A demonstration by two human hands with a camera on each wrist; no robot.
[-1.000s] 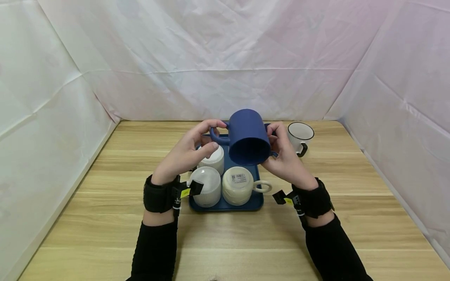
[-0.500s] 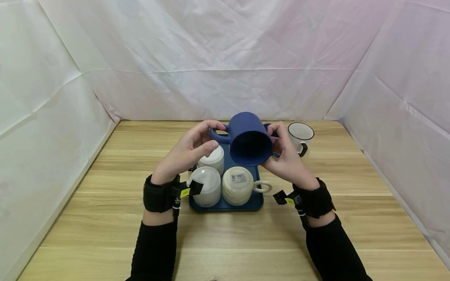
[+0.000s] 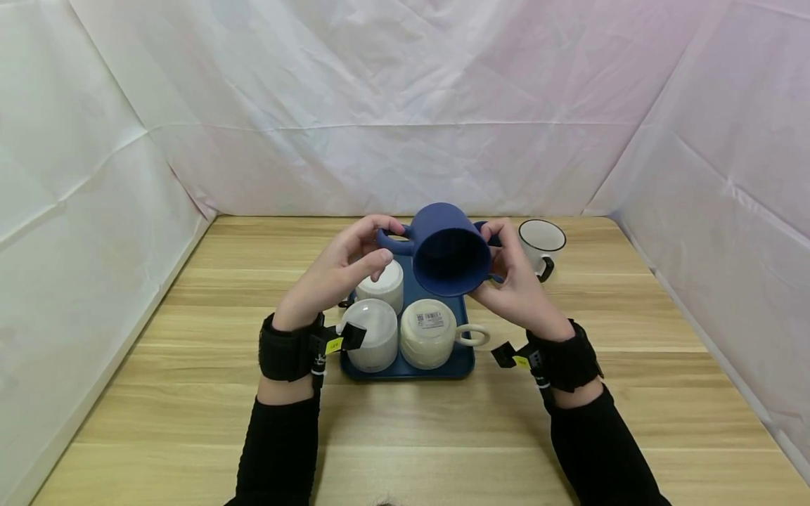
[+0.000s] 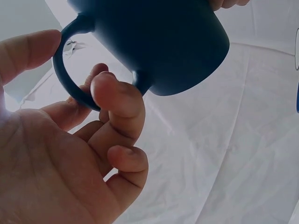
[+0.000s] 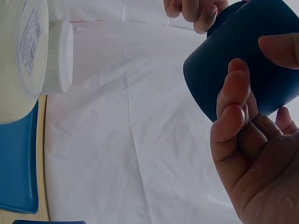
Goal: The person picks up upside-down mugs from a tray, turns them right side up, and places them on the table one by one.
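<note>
A dark blue mug [image 3: 451, 249] hangs tilted in the air, with its mouth turned toward me, above a blue tray [image 3: 405, 370]. My left hand [image 3: 370, 251] pinches the mug's handle [image 4: 70, 86] between thumb and fingers. My right hand [image 3: 509, 270] grips the mug's body [image 5: 233, 70] from the right side. Three white mugs stand upside down on the tray: one at the back left [image 3: 380, 284], one at the front left [image 3: 373, 336], and one at the front right [image 3: 430, 332] with a barcode label on its base.
A white mug with a black rim and handle [image 3: 540, 242] stands upright on the wooden table [image 3: 190, 393], to the right of the tray. White sheeting walls in the table at the back and on both sides.
The blue mug has sunk slightly and tipped so that its mouth faces me more. Both hands keep their hold and have barely shifted.
</note>
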